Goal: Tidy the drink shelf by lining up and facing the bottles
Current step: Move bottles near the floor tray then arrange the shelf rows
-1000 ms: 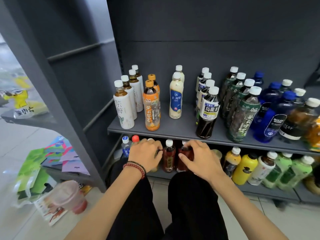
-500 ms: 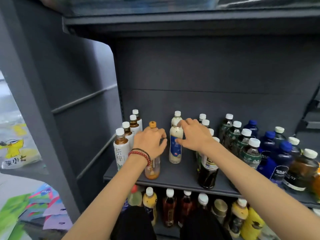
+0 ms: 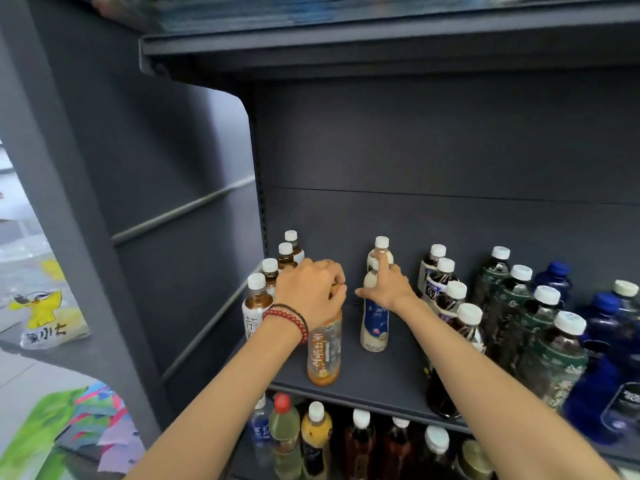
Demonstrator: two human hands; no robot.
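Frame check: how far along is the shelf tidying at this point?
Looks done: the white-label tea row at the left wall and the dark tea row stand in single files. In hand: the left hand grips the orange tea bottle by its top; the right hand rests on the cream bottle. Left: the blue bottles at far right look bunched, not in clear files.

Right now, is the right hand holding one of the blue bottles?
No, the right hand is on the top of the cream bottle with a blue label, left of the blue bottles.
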